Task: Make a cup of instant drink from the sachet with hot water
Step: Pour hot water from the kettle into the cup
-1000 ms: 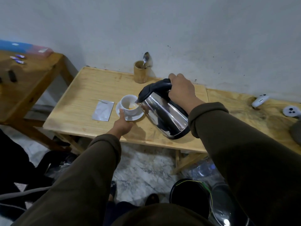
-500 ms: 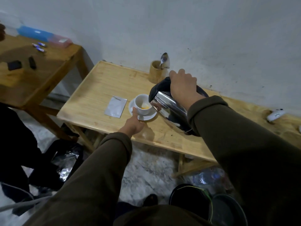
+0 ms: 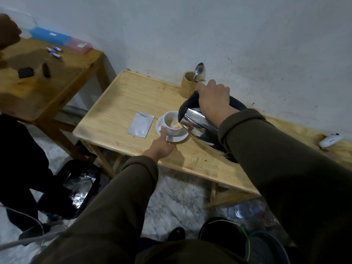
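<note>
kettle [image 3: 200, 126] tipped lower | steel, shiny | cup [image 3: 172, 123] white, round

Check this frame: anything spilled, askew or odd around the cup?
Nothing spilled. The cup sits upright on its saucer, steadied by the left hand; the right hand tilts the kettle at its rim. The sachet lies flat beside them.

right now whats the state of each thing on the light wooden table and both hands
white ceramic cup: upright on its saucer, orange powder inside
white saucer: flat on the table
steel kettle with black lid: tilted, spout at the cup rim
silver foil sachet: lying flat, torn open at the top
wooden holder: upright, spoon standing in it
left hand: steadying the saucer, thumb on its rim
right hand: gripping the kettle handle
</note>
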The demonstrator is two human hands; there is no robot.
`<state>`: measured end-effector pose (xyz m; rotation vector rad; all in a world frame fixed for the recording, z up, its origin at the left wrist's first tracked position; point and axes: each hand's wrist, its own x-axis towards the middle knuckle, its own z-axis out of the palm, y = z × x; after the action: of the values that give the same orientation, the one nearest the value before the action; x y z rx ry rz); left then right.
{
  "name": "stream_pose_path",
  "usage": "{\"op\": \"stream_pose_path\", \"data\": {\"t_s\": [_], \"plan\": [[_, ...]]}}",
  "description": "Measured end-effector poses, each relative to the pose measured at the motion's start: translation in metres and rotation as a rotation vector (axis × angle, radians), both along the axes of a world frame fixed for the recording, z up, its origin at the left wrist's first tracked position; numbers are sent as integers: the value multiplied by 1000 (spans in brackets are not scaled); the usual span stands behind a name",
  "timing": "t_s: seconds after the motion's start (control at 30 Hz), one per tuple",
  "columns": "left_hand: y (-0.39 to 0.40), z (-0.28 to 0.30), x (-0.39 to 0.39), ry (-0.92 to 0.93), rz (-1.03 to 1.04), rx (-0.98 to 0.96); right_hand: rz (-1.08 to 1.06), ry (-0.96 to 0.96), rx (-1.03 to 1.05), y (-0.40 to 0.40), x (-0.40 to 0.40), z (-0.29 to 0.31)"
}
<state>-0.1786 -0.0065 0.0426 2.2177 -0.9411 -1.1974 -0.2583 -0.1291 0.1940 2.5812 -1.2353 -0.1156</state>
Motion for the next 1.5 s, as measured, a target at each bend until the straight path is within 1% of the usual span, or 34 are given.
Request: {"op": "stream_pose_path", "data": {"t_s": [0.5, 0.83, 1.17, 1.5], "plan": [[0, 2, 2, 0, -17, 15, 5, 41, -26, -4, 2, 4], [1, 1, 2, 9, -13, 13, -21, 65, 4, -6, 2, 8], [1, 1, 3, -2, -19, 12, -25, 51, -10, -8, 4, 7], [1, 2, 3, 3, -18, 12, -17, 80, -37, -6, 7, 6]]}}
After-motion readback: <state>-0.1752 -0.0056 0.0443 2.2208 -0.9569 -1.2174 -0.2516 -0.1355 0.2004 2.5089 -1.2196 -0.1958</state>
